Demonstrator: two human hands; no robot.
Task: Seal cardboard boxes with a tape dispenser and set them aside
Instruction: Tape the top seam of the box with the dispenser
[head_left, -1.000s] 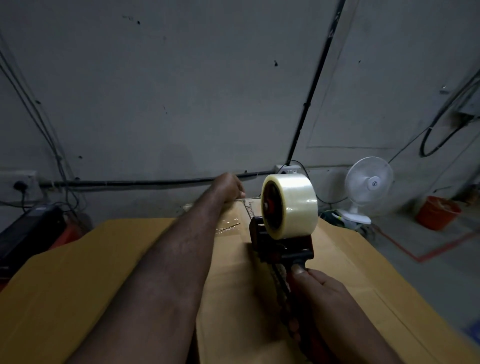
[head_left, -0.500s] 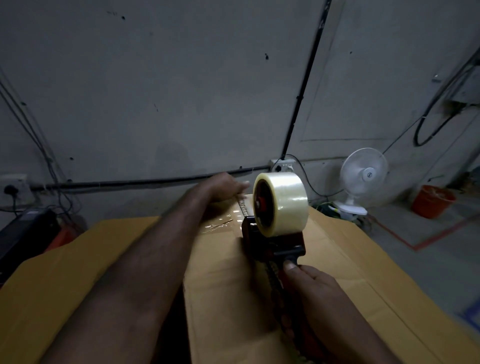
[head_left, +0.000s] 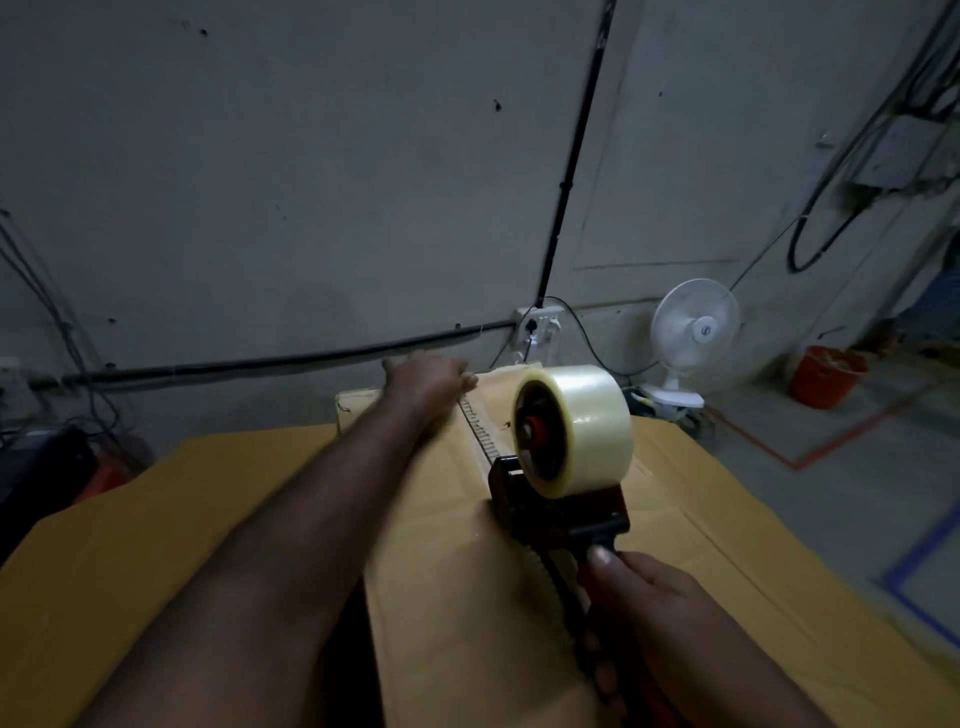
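One cardboard box (head_left: 441, 597), tape dispenser (head_left: 563, 467) atop; grey wall (head_left: 311, 182) (fan (head_left: 693, 327) beside).

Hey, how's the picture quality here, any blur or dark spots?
Head view: dim; the left hand, far along the cardboard box, is motion-blurred; the tape roll is sharp with soft sheen; the blue floor marking smears at the right edge.

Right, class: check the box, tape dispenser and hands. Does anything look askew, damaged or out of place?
Nothing stands out. The right hand grips the tape dispenser on the cardboard box, over its seam; the left hand rests at the far end.
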